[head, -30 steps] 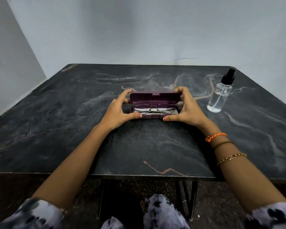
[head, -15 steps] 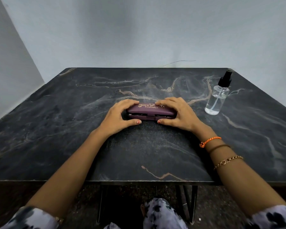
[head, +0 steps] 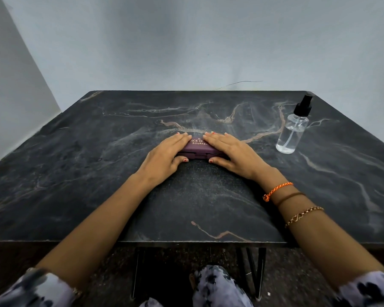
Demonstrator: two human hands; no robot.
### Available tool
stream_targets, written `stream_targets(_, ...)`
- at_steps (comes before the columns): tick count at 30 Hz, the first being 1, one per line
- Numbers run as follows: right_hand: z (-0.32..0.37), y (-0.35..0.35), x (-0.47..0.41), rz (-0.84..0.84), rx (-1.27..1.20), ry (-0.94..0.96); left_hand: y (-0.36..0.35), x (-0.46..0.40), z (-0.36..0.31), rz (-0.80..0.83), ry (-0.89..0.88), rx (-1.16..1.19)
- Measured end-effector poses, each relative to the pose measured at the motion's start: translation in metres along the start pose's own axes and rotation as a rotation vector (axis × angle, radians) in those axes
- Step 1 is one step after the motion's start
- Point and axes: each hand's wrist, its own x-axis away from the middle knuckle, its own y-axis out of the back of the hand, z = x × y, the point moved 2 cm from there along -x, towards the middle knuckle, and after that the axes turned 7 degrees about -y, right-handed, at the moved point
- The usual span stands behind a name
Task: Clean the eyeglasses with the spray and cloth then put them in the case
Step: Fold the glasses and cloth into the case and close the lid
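A purple eyeglass case [head: 197, 148] with gold lettering lies closed at the middle of the dark marble table [head: 98, 173]. My left hand [head: 164, 156] lies flat over the case's left end, fingers on the lid and thumb against the front edge. My right hand [head: 228, 152] presses on the right end in the same way. The eyeglasses are hidden inside the case. No cloth is visible. A clear spray bottle [head: 294, 131] with a black pump top stands upright to the right of the case, apart from my hands.
The table's far edge meets a pale wall, and its near edge runs just in front of my forearms. Black table legs and a dark speckled floor show below. Patterned fabric covers my lap and sleeves.
The case's lid came down over the eyeglasses and is now closed. Both hands moved from holding the open lid to lying flat on top of the case.
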Motion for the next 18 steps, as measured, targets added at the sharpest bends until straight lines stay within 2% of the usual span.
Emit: stream_targets(18,0.0033,-0.0012,0.0019,-0.017,0.088,0.014,-0.0009,-0.0007,-0.0061,0.095,-0.006,-0.168)
